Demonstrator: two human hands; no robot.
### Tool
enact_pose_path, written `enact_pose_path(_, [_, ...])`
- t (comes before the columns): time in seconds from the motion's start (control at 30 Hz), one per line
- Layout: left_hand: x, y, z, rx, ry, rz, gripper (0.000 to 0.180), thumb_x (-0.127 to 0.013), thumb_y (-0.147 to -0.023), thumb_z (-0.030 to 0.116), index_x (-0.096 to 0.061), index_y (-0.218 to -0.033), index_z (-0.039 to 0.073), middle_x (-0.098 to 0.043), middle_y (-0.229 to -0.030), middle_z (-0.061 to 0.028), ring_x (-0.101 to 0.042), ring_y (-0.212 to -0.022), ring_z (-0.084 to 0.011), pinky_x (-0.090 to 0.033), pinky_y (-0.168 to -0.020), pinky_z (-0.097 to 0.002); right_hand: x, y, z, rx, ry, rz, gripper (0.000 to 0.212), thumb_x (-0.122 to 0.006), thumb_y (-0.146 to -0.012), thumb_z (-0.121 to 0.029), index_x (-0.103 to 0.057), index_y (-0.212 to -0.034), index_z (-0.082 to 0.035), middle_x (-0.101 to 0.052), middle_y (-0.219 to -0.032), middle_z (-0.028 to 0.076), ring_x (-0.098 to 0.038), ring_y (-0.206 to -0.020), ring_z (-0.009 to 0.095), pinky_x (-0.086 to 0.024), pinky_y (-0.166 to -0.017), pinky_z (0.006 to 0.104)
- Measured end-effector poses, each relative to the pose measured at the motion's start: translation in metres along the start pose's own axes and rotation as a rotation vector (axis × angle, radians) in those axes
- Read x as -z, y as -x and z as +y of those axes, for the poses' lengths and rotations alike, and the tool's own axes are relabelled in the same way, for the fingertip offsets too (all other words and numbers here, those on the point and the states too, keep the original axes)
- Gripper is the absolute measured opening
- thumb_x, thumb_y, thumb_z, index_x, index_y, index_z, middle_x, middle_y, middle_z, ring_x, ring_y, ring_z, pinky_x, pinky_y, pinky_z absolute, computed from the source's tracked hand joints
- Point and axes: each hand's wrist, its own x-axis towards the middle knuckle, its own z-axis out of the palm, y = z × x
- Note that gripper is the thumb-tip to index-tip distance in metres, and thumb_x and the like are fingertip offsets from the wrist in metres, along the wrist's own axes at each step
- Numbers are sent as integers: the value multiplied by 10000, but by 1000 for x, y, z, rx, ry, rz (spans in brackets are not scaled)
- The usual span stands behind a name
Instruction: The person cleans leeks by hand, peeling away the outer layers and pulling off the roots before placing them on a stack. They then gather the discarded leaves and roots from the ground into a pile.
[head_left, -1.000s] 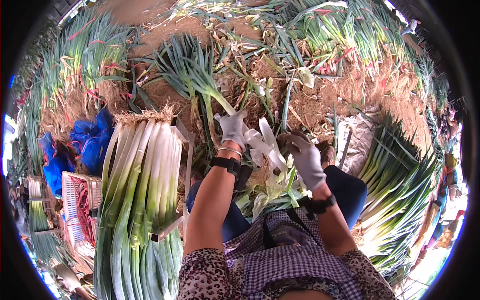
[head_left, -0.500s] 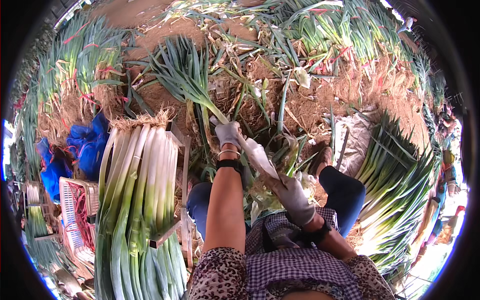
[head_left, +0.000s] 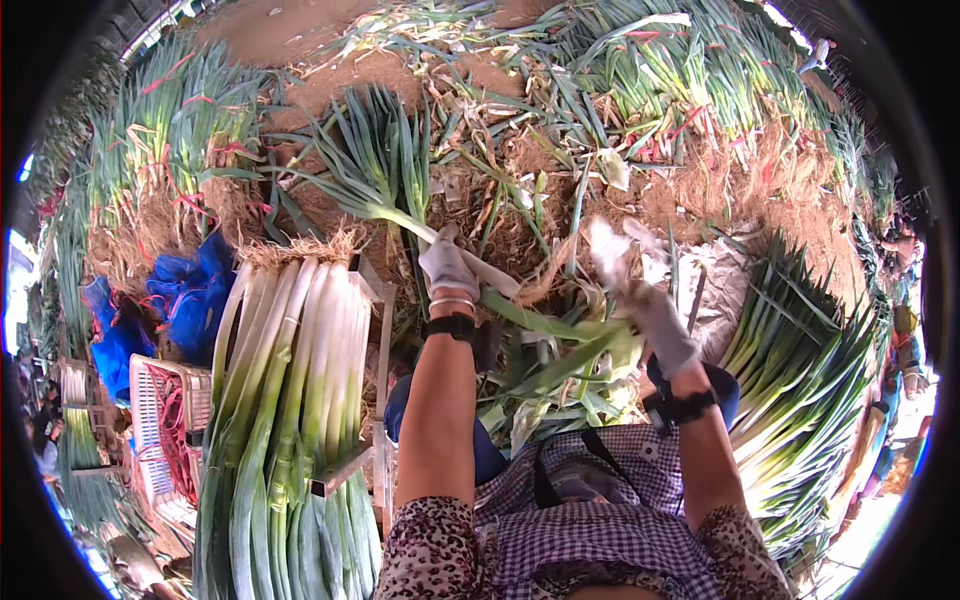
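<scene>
My left hand point(head_left: 447, 268), in a pale glove, is closed round the white stem of a large green onion point(head_left: 490, 274). Its dark green leaves spread away to the far left, and its root tuft point(head_left: 551, 270) points right. To the right, my gloved right hand point(head_left: 662, 325) is raised and smeared by motion. A blurred white piece point(head_left: 607, 250), perhaps peeled skin, shows by its fingertips; whether it is held I cannot tell. Below the stem, a loose green leaf point(head_left: 545, 321) stretches toward my right wrist.
A metal rack point(head_left: 383, 350) at left bears a bundle of trimmed green onions point(head_left: 300, 380). Beside it are a white basket point(head_left: 150, 430) with red ties and blue bags point(head_left: 190, 300). More green onions point(head_left: 790, 360) lie at right. Tied bunches point(head_left: 680, 80) and leaf scraps cover the far ground.
My right hand has moved from beside the stem, close to my lap, outward and away to the right. The white layer around the stem has come off, and the root tuft now shows.
</scene>
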Motion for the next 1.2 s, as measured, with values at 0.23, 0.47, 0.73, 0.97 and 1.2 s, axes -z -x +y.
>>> enact_pose_path(0.23, [11, 31, -5, 117, 186, -141, 129, -612, -808, 92, -495, -754, 89, -443, -585, -8, -444, -471, -157, -484, -492, -331, -85, 23, -73, 42, -153, -381, 928, -762, -710, -249, -229, -1447, -66, -341, -1438, 190, -630, -925, 246, -507, -886, 322])
enact_pose_path(0.47, [31, 15, -55, 188, -99, -75, 107, -556, -803, 61, -484, -730, 93, -436, -541, -20, -423, -411, -172, -440, -408, -359, -147, 39, -5, 415, 83, -122, 568, -673, -821, -234, -446, -1321, -87, -636, -974, 214, -645, -860, 352, -499, -732, 388])
enact_pose_path(0.73, [41, 24, -136, 111, -427, -12, 152, -597, -741, 50, -500, -624, 46, -488, -518, -50, -469, -380, -190, -346, -361, -337, -108, 74, 13, 227, 43, -251, 434, -632, -825, -68, -532, -1247, -39, -615, -795, 105, -542, -660, 121, -460, -622, 283])
enact_pose_path(0.97, [28, 21, -51, 103, -53, 46, 218, -559, -813, 24, -526, -1028, 43, -480, -637, -32, -487, -499, -159, -461, -459, -352, -20, 108, -52, -43, -301, -404, 450, -611, -813, -199, -568, -1179, 58, -520, -538, 0, -436, -409, 62, -355, -418, 218])
enact_pose_path(1.2, [29, 53, 13, 253, 141, -22, 90, -584, -824, 64, -497, -802, 62, -466, -625, -26, -461, -486, -180, -439, -482, -375, 21, 73, -71, 444, -1122, -424, 192, -558, -890, -133, -528, -994, 25, -405, -502, -33, -294, -329, 47, -330, -353, 204])
